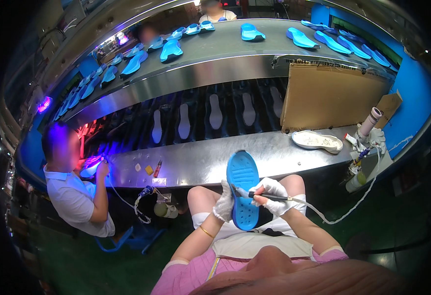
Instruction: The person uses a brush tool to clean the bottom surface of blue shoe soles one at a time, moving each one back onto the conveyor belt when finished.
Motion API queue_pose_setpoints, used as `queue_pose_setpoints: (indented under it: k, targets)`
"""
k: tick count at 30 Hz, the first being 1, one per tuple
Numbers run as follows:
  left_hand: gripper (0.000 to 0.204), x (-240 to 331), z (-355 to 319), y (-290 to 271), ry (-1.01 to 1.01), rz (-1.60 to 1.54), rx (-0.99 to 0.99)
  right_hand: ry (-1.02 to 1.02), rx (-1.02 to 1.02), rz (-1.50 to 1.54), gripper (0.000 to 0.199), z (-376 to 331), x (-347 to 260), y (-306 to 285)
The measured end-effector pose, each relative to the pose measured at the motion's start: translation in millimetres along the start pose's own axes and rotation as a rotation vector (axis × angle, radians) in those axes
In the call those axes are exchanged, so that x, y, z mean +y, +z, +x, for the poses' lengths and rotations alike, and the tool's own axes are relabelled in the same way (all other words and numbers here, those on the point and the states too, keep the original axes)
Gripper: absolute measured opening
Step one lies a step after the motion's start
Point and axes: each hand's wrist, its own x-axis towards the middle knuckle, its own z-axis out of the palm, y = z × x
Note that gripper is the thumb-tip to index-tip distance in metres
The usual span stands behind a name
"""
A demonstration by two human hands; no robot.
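Observation:
A blue shoe sole (243, 169) with a ribbed upper part and small holes lower down stands upright over my lap. My left hand (224, 204), in a white knit glove, grips it by its left edge. In my gloved right hand (274, 192), with fingertips bare, is a black-handled brush (272, 197). Its pale tip reaches over the middle of the sole, close to the left edge; whether it touches cannot be made out. A white hose (347, 216) runs from the brush handle off to the right.
A steel ledge (269, 153) lies ahead, bearing a white sole (318, 140) and a cardboard sheet (331, 96). Behind, blue soles sit on a conveyor belt (220, 42). A tube-and-bottle fixture (368, 125) stands right. At left a co-worker (77, 191) handles a sole under purple light.

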Motion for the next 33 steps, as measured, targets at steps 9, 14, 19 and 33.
queue_pose_setpoints:
  k: [9,14,19,33]
  targets:
    - [0.109,30,31,-7,0.296,-0.182,-0.004,-0.148,-0.002,-0.214,0.013,34,-6,11]
    - [0.115,48,38,-5,0.431,-0.52,-0.297,0.192,0.146,0.192,0.007,49,-11,12]
    - [0.109,65,57,5,0.558,-0.378,-0.108,-0.019,0.098,0.015,0.008,54,-11,12]
    - [0.112,89,104,-1,0.585,-0.298,-0.526,0.223,0.063,0.509,0.01,53,-13,-29]
